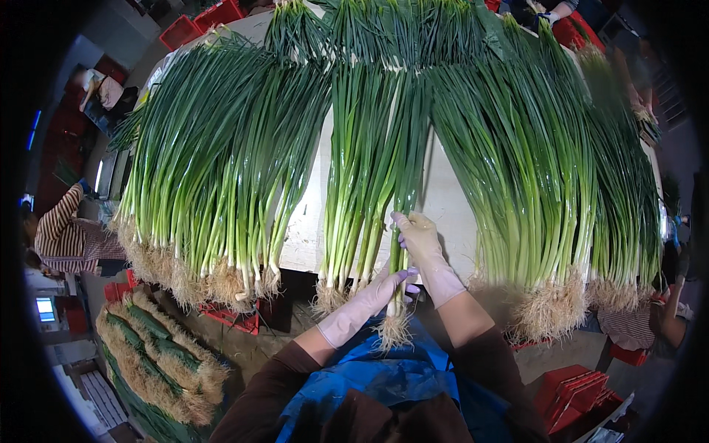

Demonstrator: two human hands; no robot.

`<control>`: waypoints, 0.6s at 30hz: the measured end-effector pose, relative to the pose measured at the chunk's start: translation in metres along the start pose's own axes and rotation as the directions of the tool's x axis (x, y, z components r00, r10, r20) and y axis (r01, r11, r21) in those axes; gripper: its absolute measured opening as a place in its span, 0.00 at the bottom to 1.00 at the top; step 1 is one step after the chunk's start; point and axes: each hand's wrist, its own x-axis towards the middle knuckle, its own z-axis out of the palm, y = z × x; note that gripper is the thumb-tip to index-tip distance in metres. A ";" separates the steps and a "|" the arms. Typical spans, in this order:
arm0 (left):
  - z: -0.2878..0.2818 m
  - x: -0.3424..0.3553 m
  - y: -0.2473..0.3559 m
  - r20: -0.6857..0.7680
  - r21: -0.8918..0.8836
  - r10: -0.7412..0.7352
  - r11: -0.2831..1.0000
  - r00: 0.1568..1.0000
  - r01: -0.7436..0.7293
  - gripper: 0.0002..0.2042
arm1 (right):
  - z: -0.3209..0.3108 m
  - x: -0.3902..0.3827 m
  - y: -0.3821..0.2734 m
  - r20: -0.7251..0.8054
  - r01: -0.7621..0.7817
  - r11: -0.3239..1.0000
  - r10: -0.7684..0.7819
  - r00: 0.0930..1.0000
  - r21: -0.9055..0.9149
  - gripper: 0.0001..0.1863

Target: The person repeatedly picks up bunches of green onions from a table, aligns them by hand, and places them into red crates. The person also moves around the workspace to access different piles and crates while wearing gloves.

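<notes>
My right hand (419, 244), in a pale rubber glove, has its fingers closed on a small bunch of green onion stalks (405, 192) near the middle of the white table (450, 192). My left hand (380, 295), gloved too, is closed round the same stalks lower down, just above their shaggy pale roots (393, 328), which hang over the front edge above my blue apron (354, 380). Long rows of green onions lie to the left (207, 155), in the middle (354, 170) and to the right (524, 170), roots toward me, with more leafy bundles (399, 29) across the back.
Bundled onions (159, 362) are piled at the lower left. Red crates stand at lower right (572, 391) and upper left (181, 29). Co-workers appear at far left (63, 232), upper left (107, 92), upper right (557, 11) and far right (668, 317). A lit screen (46, 310) is at left.
</notes>
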 end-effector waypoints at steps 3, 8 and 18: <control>0.012 0.000 0.011 -0.051 -0.163 -0.087 0.984 0.995 0.078 0.19 | 0.001 -0.010 0.014 -0.075 0.135 0.963 -0.120 0.990 0.234 0.11; 0.008 0.013 0.001 -0.102 -0.177 -0.088 0.982 0.991 0.069 0.13 | -0.008 -0.025 0.017 -0.059 0.196 0.981 -0.196 0.979 -0.015 0.08; 0.025 0.003 0.028 -0.069 -0.233 -0.107 0.968 0.992 0.088 0.18 | -0.043 -0.059 0.010 0.159 -0.010 0.995 -0.006 0.987 0.101 0.12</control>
